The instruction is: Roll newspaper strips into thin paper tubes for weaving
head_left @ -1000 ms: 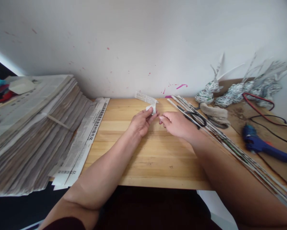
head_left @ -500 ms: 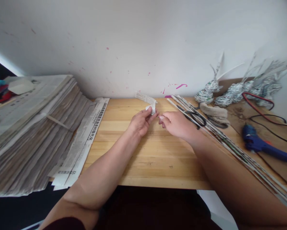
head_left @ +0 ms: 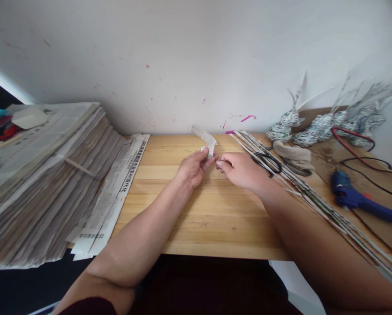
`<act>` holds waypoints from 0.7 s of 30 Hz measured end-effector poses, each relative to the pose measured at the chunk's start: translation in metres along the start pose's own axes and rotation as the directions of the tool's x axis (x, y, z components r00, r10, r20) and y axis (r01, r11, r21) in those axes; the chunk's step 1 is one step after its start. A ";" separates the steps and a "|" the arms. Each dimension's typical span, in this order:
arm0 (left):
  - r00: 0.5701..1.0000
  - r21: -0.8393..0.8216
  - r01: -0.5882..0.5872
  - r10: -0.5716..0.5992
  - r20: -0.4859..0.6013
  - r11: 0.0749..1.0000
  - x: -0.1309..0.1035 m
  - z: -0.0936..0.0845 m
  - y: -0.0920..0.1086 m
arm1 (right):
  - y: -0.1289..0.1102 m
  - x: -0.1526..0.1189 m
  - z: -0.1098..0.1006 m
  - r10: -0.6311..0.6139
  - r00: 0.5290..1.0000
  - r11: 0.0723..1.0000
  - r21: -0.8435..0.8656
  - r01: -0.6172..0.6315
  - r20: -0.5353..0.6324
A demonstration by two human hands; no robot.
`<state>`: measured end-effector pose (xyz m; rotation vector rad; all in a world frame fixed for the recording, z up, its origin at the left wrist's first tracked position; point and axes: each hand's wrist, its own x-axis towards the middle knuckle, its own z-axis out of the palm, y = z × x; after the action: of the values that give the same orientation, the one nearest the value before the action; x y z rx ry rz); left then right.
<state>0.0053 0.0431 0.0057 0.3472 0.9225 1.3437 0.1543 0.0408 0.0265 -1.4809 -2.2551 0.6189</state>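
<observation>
My left hand (head_left: 194,167) is closed on a newspaper strip (head_left: 207,137), thumb on top. The strip's free part stands up above the fingers and curves toward the wall on the left. Just to the right, my right hand (head_left: 233,167) is closed in a pinch, its fingertips almost meeting those of the left. A thin end of the strip seems to run between the two hands, mostly hidden by the fingers. Both hands are over the middle of the wooden table (head_left: 189,232).
Tall newspaper stack (head_left: 81,188) on the left, with cut newspaper strips (head_left: 117,192) beside it. On the right lie thin paper rods (head_left: 309,192), black-handled scissors (head_left: 269,162), a beige cloth (head_left: 294,156) and a blue glue gun (head_left: 356,197). Woven paper figures (head_left: 282,124) stand behind.
The strip's free end has swung right and bends more smoothly. Both hands stay in nearly the same place, fingers shifting slightly. A rod near my right forearm has shifted.
</observation>
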 end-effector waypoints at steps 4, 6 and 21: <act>1.000 -0.002 0.006 -0.006 0.002 1.000 0.001 -0.001 0.000 | 0.002 0.000 0.000 0.021 0.996 0.995 0.093 -0.028 0.084; 1.000 -0.003 0.010 -0.010 -0.007 1.000 0.001 -0.001 0.000 | 0.002 0.000 0.001 0.017 0.999 0.995 0.102 -0.021 0.036; 1.000 -0.005 -0.001 0.001 -0.017 1.000 0.001 0.000 0.002 | 0.004 0.000 0.005 0.120 0.991 0.972 0.194 -0.131 0.064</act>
<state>0.0036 0.0446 0.0069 0.3327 0.9329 1.3515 0.1546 0.0417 0.0197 -1.5310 -2.0783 0.9018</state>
